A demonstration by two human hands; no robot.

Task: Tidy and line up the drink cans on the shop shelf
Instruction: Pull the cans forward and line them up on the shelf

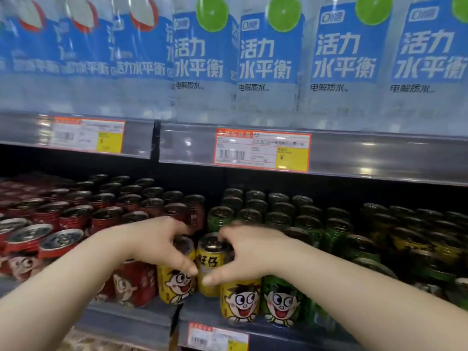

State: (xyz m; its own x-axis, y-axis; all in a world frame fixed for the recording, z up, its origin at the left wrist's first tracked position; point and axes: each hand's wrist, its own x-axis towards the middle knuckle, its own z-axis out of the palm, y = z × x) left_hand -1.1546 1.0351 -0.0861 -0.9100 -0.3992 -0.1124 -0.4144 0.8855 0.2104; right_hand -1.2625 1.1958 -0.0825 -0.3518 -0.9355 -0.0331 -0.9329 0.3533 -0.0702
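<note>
**Both hands on yellow cans, front of lower shelf**

The lower shelf (136, 323) is stocked with red cans (73, 219) at left and green ones at right; yellow cans are seen between them at the front edge. The left yellow can (174, 282) is gripped by the left hand (157, 244), fingers curled behind its top, thumb on its front. The middle yellow can (209, 262), set slightly back and just beside it, is pinched by the right hand (249, 254), fingers at the rim, thumb low on the side. A third yellow can (240, 302) stands further forward under the right hand, beside a green can (281, 305). Electrolyte-water bottles (268, 59) are ranged on the shelf above, over an orange price tag (262, 152).
</note>
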